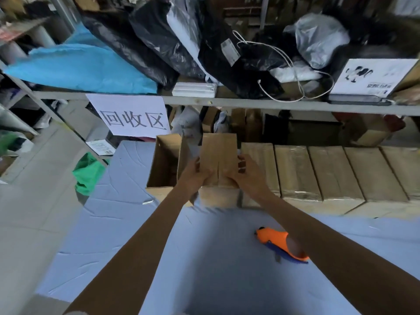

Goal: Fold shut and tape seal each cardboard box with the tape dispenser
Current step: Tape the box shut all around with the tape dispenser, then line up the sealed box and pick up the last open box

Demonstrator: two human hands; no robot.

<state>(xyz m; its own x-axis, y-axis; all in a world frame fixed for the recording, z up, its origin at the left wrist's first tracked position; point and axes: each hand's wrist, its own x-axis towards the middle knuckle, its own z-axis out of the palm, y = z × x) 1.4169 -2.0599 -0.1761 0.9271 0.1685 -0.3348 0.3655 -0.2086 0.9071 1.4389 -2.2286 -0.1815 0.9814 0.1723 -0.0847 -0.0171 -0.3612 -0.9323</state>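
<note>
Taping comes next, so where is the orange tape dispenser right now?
Head view, right of centre: the orange plastic tape dispenser lies on the pale blue table cover, beside the right forearm.

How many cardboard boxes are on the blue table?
7. One open box at the far left, one held box between the left hand and right hand, and five taped boxes in a row to its right. More may be hidden past the right edge.

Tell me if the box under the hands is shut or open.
Folded shut: on the box, top flaps meet at a centre seam, left hand and right hand holding them.
</note>
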